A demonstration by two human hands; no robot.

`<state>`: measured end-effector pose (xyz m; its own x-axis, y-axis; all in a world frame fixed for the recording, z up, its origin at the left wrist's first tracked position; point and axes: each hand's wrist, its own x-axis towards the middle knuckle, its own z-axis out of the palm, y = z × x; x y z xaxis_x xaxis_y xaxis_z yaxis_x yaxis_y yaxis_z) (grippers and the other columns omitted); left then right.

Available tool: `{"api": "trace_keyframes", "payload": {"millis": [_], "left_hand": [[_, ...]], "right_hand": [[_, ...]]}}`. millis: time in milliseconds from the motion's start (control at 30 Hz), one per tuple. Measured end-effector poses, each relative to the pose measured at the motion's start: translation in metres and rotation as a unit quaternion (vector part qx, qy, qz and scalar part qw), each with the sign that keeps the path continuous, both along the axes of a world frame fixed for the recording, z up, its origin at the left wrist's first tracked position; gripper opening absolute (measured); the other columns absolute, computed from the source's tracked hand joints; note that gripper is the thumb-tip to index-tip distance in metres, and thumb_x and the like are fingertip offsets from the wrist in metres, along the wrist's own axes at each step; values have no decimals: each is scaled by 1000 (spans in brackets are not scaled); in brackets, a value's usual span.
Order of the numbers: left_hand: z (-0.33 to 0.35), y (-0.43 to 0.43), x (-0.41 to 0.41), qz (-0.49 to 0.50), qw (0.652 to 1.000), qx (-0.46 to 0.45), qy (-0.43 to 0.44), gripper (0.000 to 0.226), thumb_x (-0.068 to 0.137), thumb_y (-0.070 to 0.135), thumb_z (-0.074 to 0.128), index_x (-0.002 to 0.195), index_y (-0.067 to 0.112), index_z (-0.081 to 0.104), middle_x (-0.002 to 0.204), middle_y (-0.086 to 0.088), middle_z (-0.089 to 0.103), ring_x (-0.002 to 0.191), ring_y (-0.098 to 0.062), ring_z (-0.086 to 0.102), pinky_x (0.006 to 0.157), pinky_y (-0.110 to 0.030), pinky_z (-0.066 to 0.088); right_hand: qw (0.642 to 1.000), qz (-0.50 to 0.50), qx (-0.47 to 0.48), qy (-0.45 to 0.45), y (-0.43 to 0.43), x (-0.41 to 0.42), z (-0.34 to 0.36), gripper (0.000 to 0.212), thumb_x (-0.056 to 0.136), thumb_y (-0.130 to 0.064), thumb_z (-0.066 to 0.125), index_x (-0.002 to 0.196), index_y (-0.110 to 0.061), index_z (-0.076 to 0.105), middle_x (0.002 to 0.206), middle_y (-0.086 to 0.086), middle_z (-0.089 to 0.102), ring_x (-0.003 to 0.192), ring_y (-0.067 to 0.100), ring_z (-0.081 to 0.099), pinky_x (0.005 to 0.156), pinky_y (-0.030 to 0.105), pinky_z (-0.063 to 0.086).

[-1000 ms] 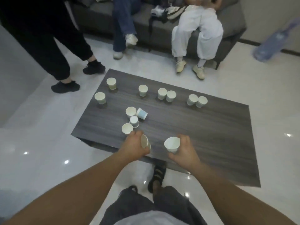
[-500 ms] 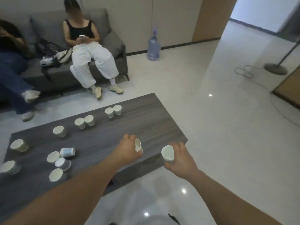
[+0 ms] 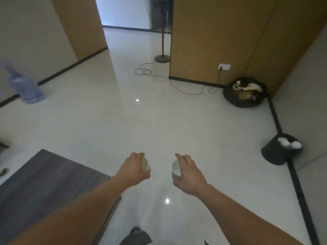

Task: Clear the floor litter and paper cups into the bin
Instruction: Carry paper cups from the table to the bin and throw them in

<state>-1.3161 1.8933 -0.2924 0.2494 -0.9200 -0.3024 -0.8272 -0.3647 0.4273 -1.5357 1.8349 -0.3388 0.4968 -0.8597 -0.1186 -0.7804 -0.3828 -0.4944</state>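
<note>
My left hand [image 3: 133, 169] grips a white paper cup [image 3: 145, 165] turned on its side, mouth facing right. My right hand [image 3: 189, 172] holds a second white paper cup [image 3: 175, 169], mouth facing left. Both hands hover over the pale tiled floor, just past the corner of the dark wooden table [image 3: 44, 183] at the lower left. A small black bin [image 3: 277, 152] with white cups inside stands against the right wall, well to the right of my right hand. The other cups on the table are out of view.
A black bag [image 3: 235, 98] full of rubbish sits in the far right corner below a wall socket. A cable [image 3: 177, 85] trails across the floor from a fan stand [image 3: 161, 58]. A blue water bottle [image 3: 26, 87] stands at the left wall.
The view has swung right, away from the table and sofa, towards the open floor and the bins. Both hands still hold their cups and are now past the table's corner.
</note>
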Motion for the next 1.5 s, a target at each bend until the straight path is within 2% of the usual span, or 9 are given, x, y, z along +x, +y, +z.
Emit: {"api": "trace_keyframes", "payload": {"millis": [67, 233, 367, 533, 800, 1167, 1500], "left_hand": [[1, -43, -27, -49, 999, 2, 3, 81, 77, 40, 71, 145, 17, 33, 139, -6, 38, 123, -25, 45, 100, -33, 42], [-12, -157, -97, -177, 984, 12, 16, 83, 74, 39, 72, 144, 20, 32, 139, -5, 37, 124, -24, 44, 101, -35, 42], [-17, -249, -149, -258, 966, 6, 33, 82, 73, 38, 71, 144, 20, 34, 138, -3, 37, 123, -23, 45, 99, -34, 44], [-21, -346, -211, -351, 936, 2, 28, 82, 73, 39, 71, 143, 19, 34, 136, -2, 38, 121, -23, 45, 94, -33, 46], [-28, -439, -325, -452, 892, 5, 18, 80, 76, 40, 69, 144, 19, 32, 138, -5, 38, 123, -25, 44, 97, -34, 44], [-17, -559, -532, -478, 878, -23, 27, 79, 76, 37, 70, 144, 20, 33, 137, -5, 39, 122, -24, 45, 98, -33, 44], [-43, -663, -647, -480, 876, 8, 41, 76, 77, 37, 69, 142, 20, 35, 134, -5, 41, 119, -24, 46, 99, -36, 44]], "right_hand": [[999, -37, 2, 7, -17, -32, -2, 83, 79, -35, 64, 150, -31, 21, 139, 0, 28, 124, 23, 38, 93, 32, 46], [988, -153, 6, 32, -73, -104, -7, 73, 78, -35, 64, 143, -22, 34, 138, -2, 29, 123, 22, 38, 93, 31, 45], [969, -243, 8, 47, -125, -153, -6, 74, 80, -33, 64, 145, -21, 31, 137, -1, 31, 123, 21, 37, 92, 29, 44], [943, -328, 15, 55, -180, -202, -2, 74, 81, -34, 63, 147, -31, 29, 135, -2, 31, 121, 20, 37, 92, 30, 46], [899, -433, 31, 57, -235, -286, -11, 71, 83, -35, 62, 146, -28, 31, 137, -2, 33, 122, 20, 38, 92, 27, 44], [893, -447, -8, 48, -369, -474, -11, 72, 85, -37, 61, 148, -23, 30, 141, 0, 34, 126, 22, 36, 102, 29, 38], [884, -464, -12, 51, -474, -594, -15, 73, 83, -35, 63, 148, -22, 32, 141, 0, 35, 127, 21, 36, 104, 28, 37]]}}
